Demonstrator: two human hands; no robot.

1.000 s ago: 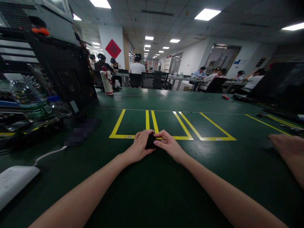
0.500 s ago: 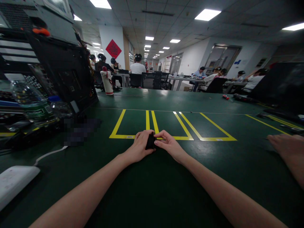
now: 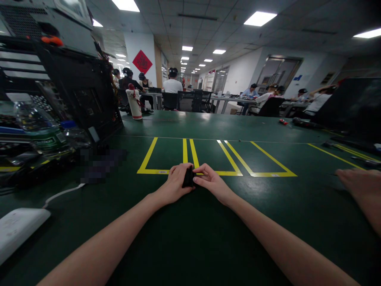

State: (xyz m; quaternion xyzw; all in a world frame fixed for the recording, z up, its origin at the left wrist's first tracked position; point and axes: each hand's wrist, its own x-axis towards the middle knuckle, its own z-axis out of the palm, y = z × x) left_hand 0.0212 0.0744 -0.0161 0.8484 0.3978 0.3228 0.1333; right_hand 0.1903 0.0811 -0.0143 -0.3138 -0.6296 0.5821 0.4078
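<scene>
Still, both hands [image 3: 175, 182] [image 3: 213, 183] grip the small black object [image 3: 188, 177], practically unmoved since before.

Three hands can be counted: the left hand [image 3: 175, 179], the right hand [image 3: 212, 183] and a co-worker's hand [image 3: 358, 184]. One black piece [image 3: 188, 177] is seen at the first two. Three tape outlines [image 3: 147, 156] are laid on one green table [image 3: 190, 238], with three strips counted in each, and two small labels [image 3: 163, 172] are stuck on them. At the right, at least two more strips [image 3: 336, 157] are shown. At the left, two bottles [image 3: 44, 140], one power strip [image 3: 22, 230] and one white cable [image 3: 61, 193] are counted; farther back, one cup [image 3: 135, 105]. One red sign [image 3: 142, 61] is hung on the pillar [image 3: 131, 43]. At least nine people [image 3: 172, 85] are seen. Three large lights [image 3: 260, 18] are counted overhead; the small lights [image 3: 219, 51] cannot be counted surely.
</scene>
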